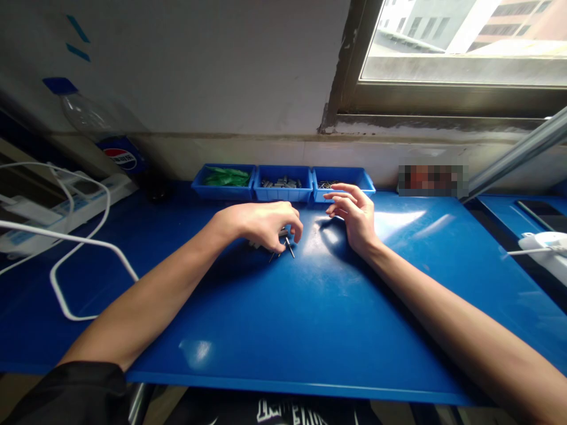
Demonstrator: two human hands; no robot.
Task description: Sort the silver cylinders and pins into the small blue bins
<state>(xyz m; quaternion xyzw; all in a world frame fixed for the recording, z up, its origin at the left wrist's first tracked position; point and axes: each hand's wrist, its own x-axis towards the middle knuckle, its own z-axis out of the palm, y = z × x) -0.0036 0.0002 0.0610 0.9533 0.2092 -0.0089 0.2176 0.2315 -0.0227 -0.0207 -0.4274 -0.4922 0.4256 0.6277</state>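
My left hand (268, 224) is low over the blue table, palm down, its fingers bent and parted from the thumb. Under and beside it lie several thin metal pins (290, 248) and short grey metal pieces (254, 244), partly hidden by the hand. I see nothing held between its fingertips. My right hand (357, 215) hovers above the table with its fingers loosely spread and holding nothing. It is nearest to the right blue bin (367, 184), which contains small brass-coloured metal parts (326, 185).
The middle blue bin (283, 193) holds grey metal cylinders, and the left blue bin (221, 193) has green plastic bags (225, 176). A cola bottle (119, 153), white cables (57, 289) and power strips (31, 218) stand at left. A phone (543, 213) lies far right.
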